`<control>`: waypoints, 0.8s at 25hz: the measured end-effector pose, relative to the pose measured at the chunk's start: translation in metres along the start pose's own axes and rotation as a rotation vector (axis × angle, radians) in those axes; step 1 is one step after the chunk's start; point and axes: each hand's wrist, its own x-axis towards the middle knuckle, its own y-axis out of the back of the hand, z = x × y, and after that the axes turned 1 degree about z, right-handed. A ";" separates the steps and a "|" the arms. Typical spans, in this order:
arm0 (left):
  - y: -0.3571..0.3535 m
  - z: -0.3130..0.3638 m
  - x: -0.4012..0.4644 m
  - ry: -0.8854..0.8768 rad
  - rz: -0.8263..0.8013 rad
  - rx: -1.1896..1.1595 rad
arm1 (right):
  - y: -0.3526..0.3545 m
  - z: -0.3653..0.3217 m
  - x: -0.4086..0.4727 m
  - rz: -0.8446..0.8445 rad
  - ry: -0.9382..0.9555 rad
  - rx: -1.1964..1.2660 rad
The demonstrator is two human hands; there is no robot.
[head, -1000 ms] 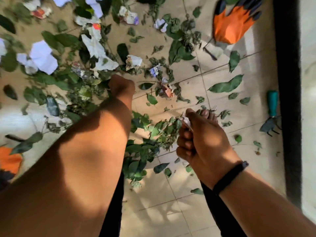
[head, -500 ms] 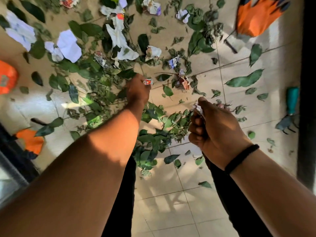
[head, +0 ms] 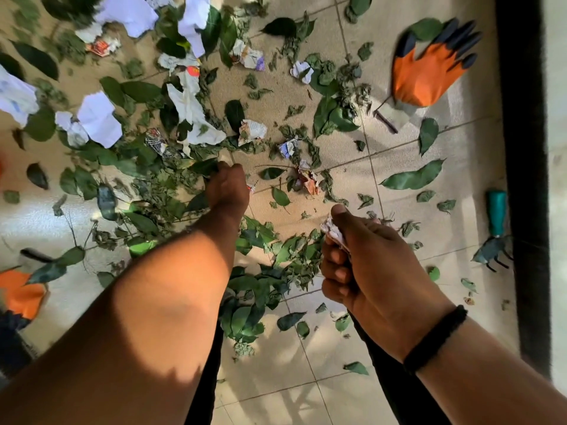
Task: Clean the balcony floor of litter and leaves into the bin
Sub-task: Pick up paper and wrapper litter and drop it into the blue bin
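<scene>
The right hand (head: 362,265) has its fingers curled tight round a wad of paper (head: 333,233) and dry leaves. The left hand (head: 228,188) reaches toward twelve o'clock, curled over litter on the floor (head: 276,378); what its grip has, I cannot tell. Leaves (head: 411,177) and paper scraps (head: 98,118) lie scattered from nine to two o'clock. They look light, soft and crumbly: best bunched in handfuls.

Arms: bare, no sleeves
Right wrist: black band (head: 435,338)
Legs: black trousers (head: 202,391)
</scene>
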 end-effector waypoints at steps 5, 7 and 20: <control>-0.002 0.001 0.003 0.046 -0.001 -0.247 | -0.005 -0.001 0.005 -0.038 -0.014 -0.036; 0.018 0.010 0.002 0.108 0.088 -0.566 | -0.007 -0.001 0.004 -0.034 -0.019 -0.039; 0.085 0.050 0.074 -0.193 0.064 0.089 | -0.010 -0.010 0.009 -0.064 -0.014 -0.046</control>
